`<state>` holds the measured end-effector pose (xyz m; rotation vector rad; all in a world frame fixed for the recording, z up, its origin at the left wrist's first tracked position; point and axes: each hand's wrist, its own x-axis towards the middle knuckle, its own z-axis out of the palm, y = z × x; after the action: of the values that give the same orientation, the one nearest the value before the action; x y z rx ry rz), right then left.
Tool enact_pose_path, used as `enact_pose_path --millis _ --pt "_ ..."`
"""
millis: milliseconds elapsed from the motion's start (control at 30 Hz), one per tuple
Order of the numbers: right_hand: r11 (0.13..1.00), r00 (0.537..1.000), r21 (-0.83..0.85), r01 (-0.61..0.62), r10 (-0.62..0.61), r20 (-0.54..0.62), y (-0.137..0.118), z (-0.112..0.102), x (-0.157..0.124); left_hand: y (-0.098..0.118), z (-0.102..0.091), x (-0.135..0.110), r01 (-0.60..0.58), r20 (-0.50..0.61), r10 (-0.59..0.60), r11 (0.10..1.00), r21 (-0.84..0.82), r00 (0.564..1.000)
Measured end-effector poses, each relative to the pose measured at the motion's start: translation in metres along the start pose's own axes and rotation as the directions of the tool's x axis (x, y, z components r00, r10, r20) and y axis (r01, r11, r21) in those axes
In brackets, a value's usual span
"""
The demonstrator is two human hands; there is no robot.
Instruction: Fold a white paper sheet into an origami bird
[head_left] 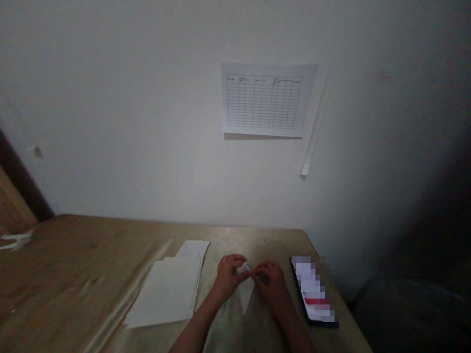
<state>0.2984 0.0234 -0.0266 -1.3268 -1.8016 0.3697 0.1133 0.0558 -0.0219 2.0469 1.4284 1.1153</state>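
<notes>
A small folded white paper (pixel 246 290), pointed toward me, lies on the wooden table (pixel 81 274) between my hands. My left hand (pixel 228 276) has its fingers curled and pinches the paper's upper left edge. My right hand (pixel 270 283) is curled too and pinches the paper's top at the right. The fingertips of both hands almost meet over the fold.
A stack of white sheets (pixel 170 290) lies to the left of my hands. A phone (pixel 313 290) with a lit screen rests at the right near the table's edge. A printed grid sheet (pixel 265 99) hangs on the white wall behind.
</notes>
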Motion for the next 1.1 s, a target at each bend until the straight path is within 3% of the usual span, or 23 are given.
enact_pose_path --millis 300,633,1100 --pt "0.999 0.999 -0.038 0.006 -0.008 -0.045 -0.006 0.000 0.000 0.004 -0.006 0.001 -0.020 0.019 0.020 1.000 0.023 1.000" --pt "0.999 1.000 -0.037 -0.020 0.019 -0.019 -0.010 -0.002 0.001 -0.008 0.000 0.004 -0.059 -0.013 0.060 0.998 0.036 0.998" --pt "0.996 1.000 -0.083 -0.010 0.010 -0.001 0.000 0.006 0.000 -0.012 0.005 0.001 -0.056 -0.033 0.057 0.997 0.050 0.998"
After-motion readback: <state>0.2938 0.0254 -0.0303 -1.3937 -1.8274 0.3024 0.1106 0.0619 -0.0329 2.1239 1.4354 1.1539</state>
